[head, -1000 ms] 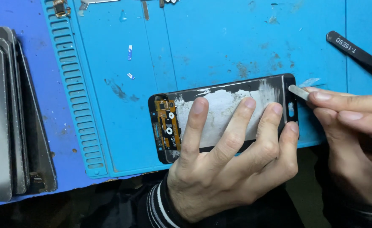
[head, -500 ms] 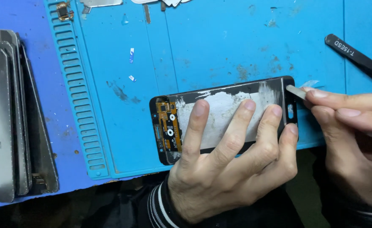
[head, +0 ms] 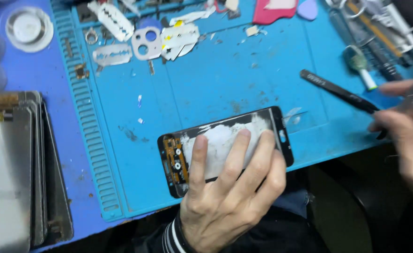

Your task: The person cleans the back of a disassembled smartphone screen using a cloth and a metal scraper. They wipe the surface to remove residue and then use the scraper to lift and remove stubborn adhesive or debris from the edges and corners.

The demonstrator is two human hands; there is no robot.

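The head view shows the right hand [head: 405, 133] has left the phone screen panel [head: 225, 150], fingers loosely curled at the black tweezers [head: 340, 91], grip unclear, while the left hand [head: 230, 197] still presses the panel flat.

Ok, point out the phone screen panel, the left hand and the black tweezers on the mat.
phone screen panel [head: 221, 140], head view, on its whitish back surface.
left hand [head: 225, 201], head view, on the back of the hand.
black tweezers [head: 337, 91], head view, midway along the shaft.
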